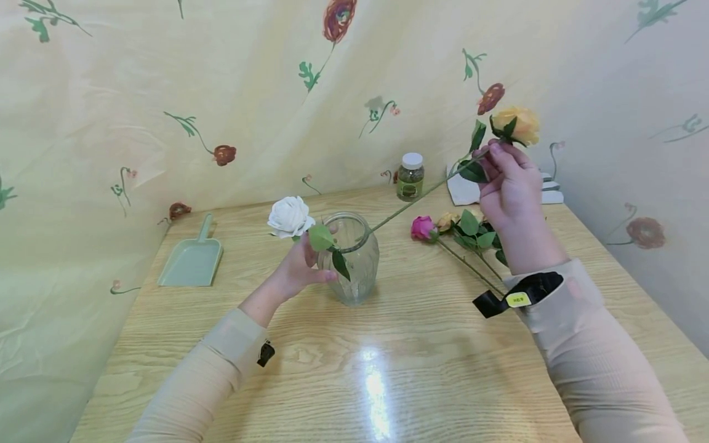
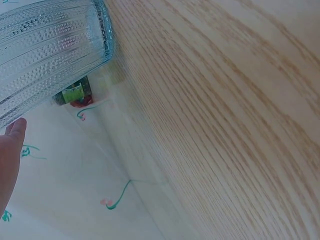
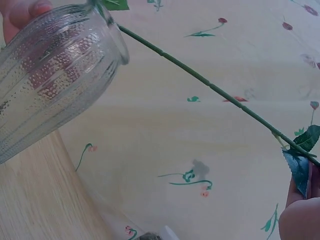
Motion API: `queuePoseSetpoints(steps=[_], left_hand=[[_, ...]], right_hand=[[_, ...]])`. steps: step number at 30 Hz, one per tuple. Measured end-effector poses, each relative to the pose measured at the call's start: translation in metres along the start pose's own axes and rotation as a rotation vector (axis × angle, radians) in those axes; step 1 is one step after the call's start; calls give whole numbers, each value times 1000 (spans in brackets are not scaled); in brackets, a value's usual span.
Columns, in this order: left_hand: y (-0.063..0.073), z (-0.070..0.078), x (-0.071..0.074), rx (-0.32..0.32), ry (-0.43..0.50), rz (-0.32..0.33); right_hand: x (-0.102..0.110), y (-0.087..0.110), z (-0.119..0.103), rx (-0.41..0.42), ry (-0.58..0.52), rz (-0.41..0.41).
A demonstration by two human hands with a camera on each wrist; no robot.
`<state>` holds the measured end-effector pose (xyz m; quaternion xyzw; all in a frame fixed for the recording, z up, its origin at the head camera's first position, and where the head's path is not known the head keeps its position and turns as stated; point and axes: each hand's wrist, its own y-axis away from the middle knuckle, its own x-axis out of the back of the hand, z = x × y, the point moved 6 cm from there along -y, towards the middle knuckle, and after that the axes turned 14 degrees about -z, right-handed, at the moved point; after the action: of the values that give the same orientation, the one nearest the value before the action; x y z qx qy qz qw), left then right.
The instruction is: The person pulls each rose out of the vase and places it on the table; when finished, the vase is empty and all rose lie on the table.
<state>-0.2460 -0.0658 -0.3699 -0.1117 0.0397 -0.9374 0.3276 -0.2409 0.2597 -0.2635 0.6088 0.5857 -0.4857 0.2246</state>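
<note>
A clear ribbed glass vase (image 1: 354, 271) stands on the table, and my left hand (image 1: 299, 271) grips its left side near the rim, thumb in front. A white rose (image 1: 290, 217) with green leaves leans out over that side; its stem is mostly hidden. Up and to the right, my right hand (image 1: 512, 178) pinches a yellow rose (image 1: 517, 125) by the stem just below the bloom. This rose's long stem (image 3: 210, 86) slants down left, its lower end at the vase's mouth. In the left wrist view the vase (image 2: 55, 55) appears beside the left fingers (image 2: 19, 130).
A pink rose (image 1: 423, 228) and other flowers lie on the table below my right hand. Behind them stand a white-lidded jar (image 1: 410, 177) and a whitish item (image 1: 462, 189). A pale green dustpan (image 1: 192, 261) lies at left. Flower-patterned cloth hangs behind.
</note>
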Motion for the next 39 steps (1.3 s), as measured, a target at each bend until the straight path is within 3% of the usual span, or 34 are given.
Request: queuePoseSetpoints(steps=[15,30,34,39], left_hand=[[-1,1,1,-1,-16,-1],[-1,1,0,-27,2,-18],[-1,0,0,-17,4,-12],[0,0,0,-7,-2,-5]], right_hand=[[33,-1,-7,-64,13,80],[66,0,4,-164,173,64],[75,1,11,-203,256,62],[86,5,18,-291,436,55]])
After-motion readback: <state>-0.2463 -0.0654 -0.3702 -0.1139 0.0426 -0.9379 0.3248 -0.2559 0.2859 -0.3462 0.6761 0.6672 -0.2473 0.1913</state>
